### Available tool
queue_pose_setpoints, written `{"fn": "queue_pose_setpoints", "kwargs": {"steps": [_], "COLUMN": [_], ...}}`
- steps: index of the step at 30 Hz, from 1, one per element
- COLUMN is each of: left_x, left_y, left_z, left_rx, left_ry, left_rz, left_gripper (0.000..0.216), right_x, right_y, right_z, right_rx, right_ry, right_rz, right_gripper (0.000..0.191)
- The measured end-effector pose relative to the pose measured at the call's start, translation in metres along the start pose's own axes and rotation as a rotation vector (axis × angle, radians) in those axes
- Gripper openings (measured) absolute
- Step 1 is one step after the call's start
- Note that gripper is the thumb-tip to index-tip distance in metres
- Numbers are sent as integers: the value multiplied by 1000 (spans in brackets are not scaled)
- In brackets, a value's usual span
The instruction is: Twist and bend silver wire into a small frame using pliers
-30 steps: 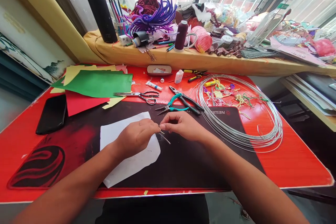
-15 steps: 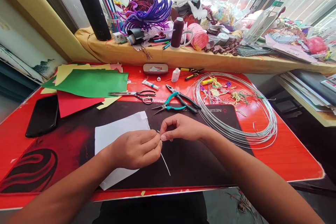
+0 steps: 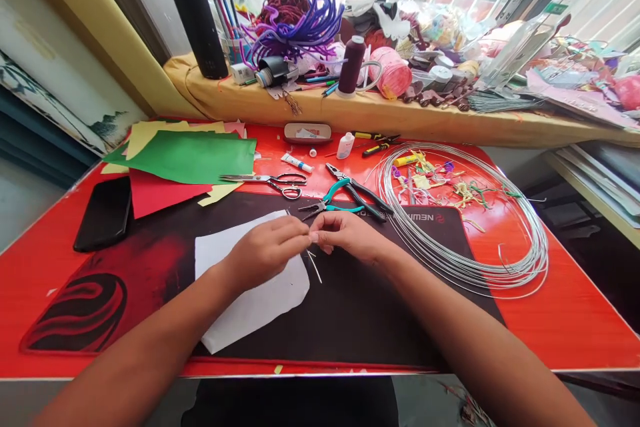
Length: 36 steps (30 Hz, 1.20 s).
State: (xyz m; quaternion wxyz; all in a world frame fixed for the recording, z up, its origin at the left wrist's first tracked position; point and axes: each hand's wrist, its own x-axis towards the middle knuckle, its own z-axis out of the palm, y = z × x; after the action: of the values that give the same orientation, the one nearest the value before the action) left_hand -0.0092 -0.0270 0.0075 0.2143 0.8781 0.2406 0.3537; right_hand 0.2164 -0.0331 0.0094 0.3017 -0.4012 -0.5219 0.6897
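While a red table fills most of the view, a cloth-covered ledge runs along its far side, crowded with craft supplies under the windows. A dark mat covers much of the table's near half. To the right, a big coil of wire lies partly on the mat and partly on the bare red top, ringing a heap of coloured scraps.

At the far left, a green sheet overlaps a red sheet, and a black phone lies just beside them. A sheet of white paper rests on the mat, partly beneath the left hand. That hand's fingers are bent and closed on a short wire. The right hand meets it, thumb and forefinger pinched together on the same wire; the fingers hide the gripped part. The wire's thin, pale free ends slant down below the fingertips, over the mat near the paper's right edge.

Beyond the hands, black-handled pliers and teal-handled pliers lie touching, with scissors to their left. Farther back are a small bottle, a tube and a tiny white cap.
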Motion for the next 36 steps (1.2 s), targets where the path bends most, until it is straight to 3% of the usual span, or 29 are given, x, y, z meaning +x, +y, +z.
{"fn": "queue_pose_setpoints", "kwargs": {"steps": [3,6,9,13,17,22,36], "left_x": [6,8,10,12,10,7,5], "left_y": [-7,-10,-13,-19,-24,-24,-25], "left_z": [-4,-9,-14,-20,-24,-26,-21], "left_rx": [49,-70,-273,-558,-663,-610,-500], "left_ry": [144,251,290,281,169,-16,-46], "left_rz": [-72,-294,-510,-651,-722,-811,-784], "left_gripper": [21,8,23,32,31,29,22], "right_x": [13,21,24,23,21,16,11], "right_y": [2,0,-3,1,8,10,16], "right_z": [14,26,31,32,34,34,34], "right_rx": [85,85,3,-135,-215,-315,-374], "right_ry": [135,210,218,241,300,302,293], "right_rz": [-71,-109,-129,-181,-225,-227,-238], "right_gripper": [40,39,38,32,26,25,21]}}
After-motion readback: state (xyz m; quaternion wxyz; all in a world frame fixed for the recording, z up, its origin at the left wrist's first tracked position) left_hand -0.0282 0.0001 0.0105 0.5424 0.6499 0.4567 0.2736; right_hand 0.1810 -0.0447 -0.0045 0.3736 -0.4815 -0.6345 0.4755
